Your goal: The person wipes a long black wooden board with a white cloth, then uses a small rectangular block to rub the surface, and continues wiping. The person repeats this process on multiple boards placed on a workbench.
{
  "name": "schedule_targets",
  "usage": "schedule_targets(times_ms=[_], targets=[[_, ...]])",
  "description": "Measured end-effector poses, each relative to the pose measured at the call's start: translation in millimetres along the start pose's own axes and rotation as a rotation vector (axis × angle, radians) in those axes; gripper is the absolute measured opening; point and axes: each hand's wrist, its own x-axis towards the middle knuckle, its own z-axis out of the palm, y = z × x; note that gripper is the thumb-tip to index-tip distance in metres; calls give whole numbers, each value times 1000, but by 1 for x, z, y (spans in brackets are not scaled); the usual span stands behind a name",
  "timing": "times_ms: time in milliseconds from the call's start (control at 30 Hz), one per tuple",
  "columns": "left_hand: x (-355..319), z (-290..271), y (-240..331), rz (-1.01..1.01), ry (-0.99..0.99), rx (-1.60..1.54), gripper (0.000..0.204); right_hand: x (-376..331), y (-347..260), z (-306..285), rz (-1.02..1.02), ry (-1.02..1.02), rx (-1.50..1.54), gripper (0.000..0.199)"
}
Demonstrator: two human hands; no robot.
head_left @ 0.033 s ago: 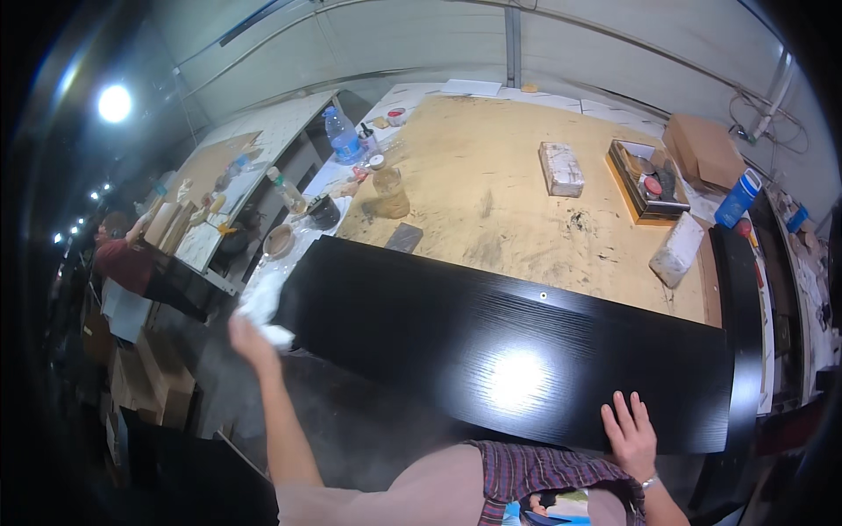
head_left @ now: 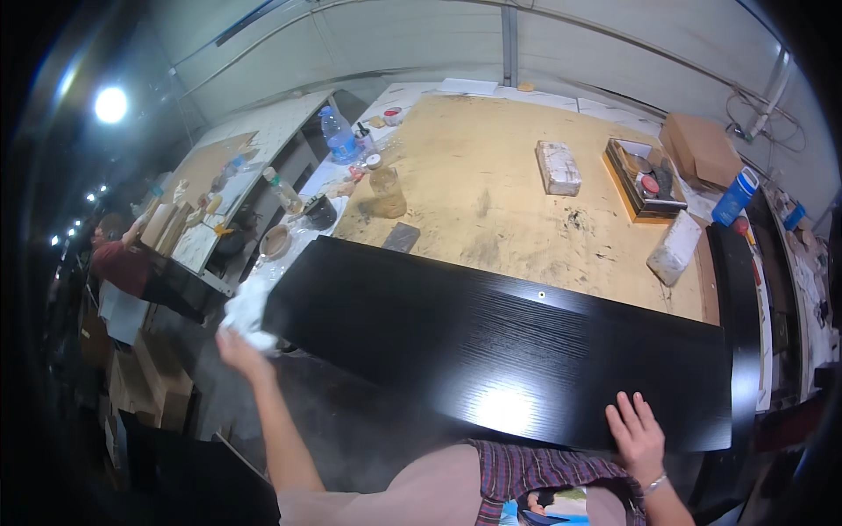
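A long black wood-grain panel lies across the near side of the worktable, with a small round fitting near its far edge. At its left end, my left hand is closed on a crumpled white cloth, slightly blurred. The cloth is beside the panel's left edge; whether it touches cannot be made out. My right hand lies flat near the panel's right end, fingers spread and holding nothing. A dark flat block sits just beyond the panel.
White-wrapped blocks and an open box of small items stand on the tan board. Bottles and a dark cup line the left. Another black piece lies right. A person works far left.
My left hand and the white cloth have shifted slightly left and toward me at the panel's end. My right hand stays flat on the panel.
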Motion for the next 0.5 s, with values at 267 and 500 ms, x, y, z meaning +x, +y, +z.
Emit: schedule_targets(times_ms=[267, 500], targets=[[-162, 29, 80, -757, -1048, -457, 47, 90, 25, -123, 240, 239, 57, 29], [-252, 94, 120, -1170, -1536, -516, 30, 120, 57, -138, 671, -75, 560, 26]])
